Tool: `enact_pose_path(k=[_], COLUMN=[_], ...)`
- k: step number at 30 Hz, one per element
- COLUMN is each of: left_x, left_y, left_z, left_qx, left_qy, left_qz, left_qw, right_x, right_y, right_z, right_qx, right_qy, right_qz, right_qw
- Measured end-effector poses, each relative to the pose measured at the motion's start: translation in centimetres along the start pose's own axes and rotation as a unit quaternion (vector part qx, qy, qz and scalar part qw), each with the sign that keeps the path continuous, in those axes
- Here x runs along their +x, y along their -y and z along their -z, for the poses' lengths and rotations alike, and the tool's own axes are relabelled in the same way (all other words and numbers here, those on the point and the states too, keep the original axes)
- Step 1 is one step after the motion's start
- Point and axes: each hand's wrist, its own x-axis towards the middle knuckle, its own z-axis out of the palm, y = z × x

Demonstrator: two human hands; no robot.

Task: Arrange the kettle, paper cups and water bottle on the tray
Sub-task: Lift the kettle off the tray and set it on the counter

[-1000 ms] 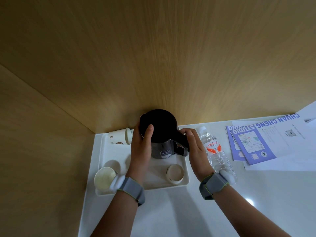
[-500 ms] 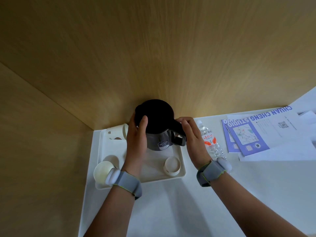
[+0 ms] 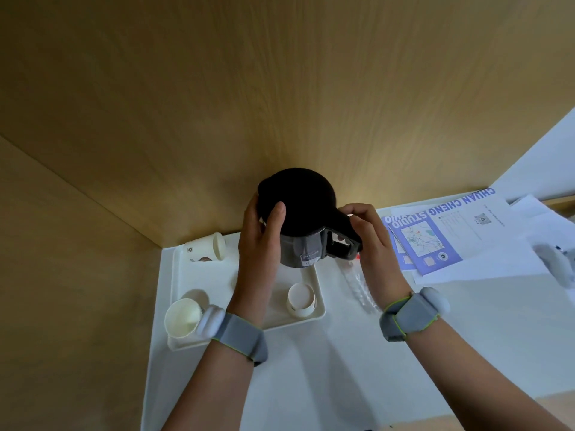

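Note:
A black kettle [image 3: 303, 222] is held over the back of the white tray [image 3: 183, 275]. My left hand [image 3: 259, 244] grips its left side, thumb on the lid. My right hand [image 3: 370, 241] is closed around its handle. One paper cup [image 3: 205, 250] lies on its side in the tray's far left corner. Another paper cup [image 3: 182, 317] stands upright at the tray's near left. A third paper cup [image 3: 300, 298] sits at the near right. The clear water bottle [image 3: 357, 284] lies on the table right of the tray, mostly hidden by my right hand.
Wooden walls [image 3: 280, 88] close off the back and left, meeting in a corner behind the tray. Blue and white leaflets [image 3: 435, 241] and papers lie on the white table [image 3: 342, 368] to the right. A blurred white object [image 3: 557, 265] is at the right edge.
The kettle has risen in the view with both hands still on it. The view has shifted so that my right hand covers more of the bottle.

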Motion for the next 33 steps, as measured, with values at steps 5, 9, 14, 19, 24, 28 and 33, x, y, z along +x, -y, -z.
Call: enact_pose_path(k=[5, 9, 14, 19, 24, 28, 33], left_x=[-1.4, -2.5, -3.6, -4.5, -5.6, -7.0, -8.6], left_y=[-1.0, -1.6, -2.1, -2.1, -1.8, -1.9, -1.6], left_z=[-1.8, -3.6, -6.2, -8.9, -11.4, -13.3, -15.8], left_qx=[0.007, 0.015, 0.022, 0.029, 0.031, 0.025, 0.018], left_qy=[0.037, 0.062, 0.113, 0.163, 0.186, 0.22, 0.253], left_qz=[-0.006, -0.003, -0.011, -0.008, 0.001, 0.013, 0.015], left_qw=[0.999, 0.998, 0.993, 0.986, 0.982, 0.975, 0.967], right_x=[-0.9, -1.7, -2.4, -4.1, -5.2, -6.6, -8.4], right_y=[1.0, 1.6, 1.3, 1.8, 1.4, 1.2, 0.6], right_z=[2.4, 4.4, 7.9, 10.7, 13.5, 15.8, 18.3], right_qx=[-0.016, 0.008, -0.022, -0.017, -0.013, -0.006, 0.009], right_qy=[-0.026, -0.051, -0.091, -0.139, -0.172, -0.193, -0.223], right_qz=[0.007, 0.0, 0.006, 0.007, 0.002, 0.016, 0.022], right_qw=[1.0, 0.999, 0.996, 0.99, 0.985, 0.981, 0.974])
